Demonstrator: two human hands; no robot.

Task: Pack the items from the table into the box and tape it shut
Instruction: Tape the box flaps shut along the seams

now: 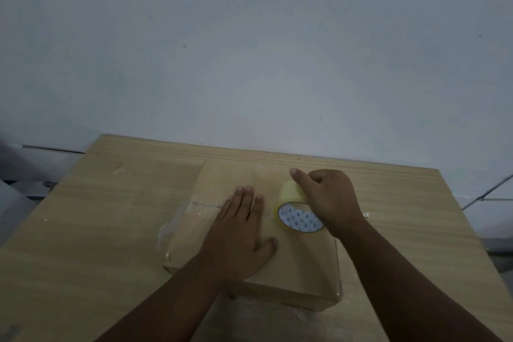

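Left hand lies flat on closed box; right hand grips tape roll atop it

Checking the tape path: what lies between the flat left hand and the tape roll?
Head view: only a bare strip of box top between left hand and tape roll.
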